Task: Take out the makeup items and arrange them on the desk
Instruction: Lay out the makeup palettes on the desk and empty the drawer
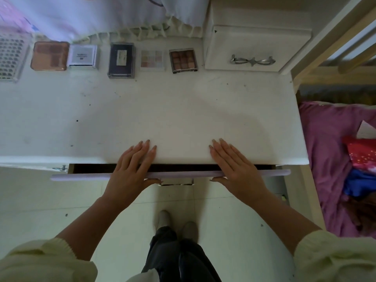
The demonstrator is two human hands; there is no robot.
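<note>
White scuffed desk top (183,119): five flat makeup palettes (121,60) lined along its back edge. Pale lilac drawer front (81,177) slightly ajar. Left hand (132,163) and right hand (234,163) lie flat, fingers straight, gripping nothing. Likely best: move drawer evenly from both sides, skin clear of gap.

a white box-shaped cabinet with a silver bow-shaped metal handle (252,47) stands well beyond the right hand (234,165). a pale fringed fabric drape (122,17) hangs far past the left hand (131,165). right of the right hand lies a magenta bedspread (329,159), bearing a red sparkly packet (362,153) and a blue cloth (360,184).
</note>
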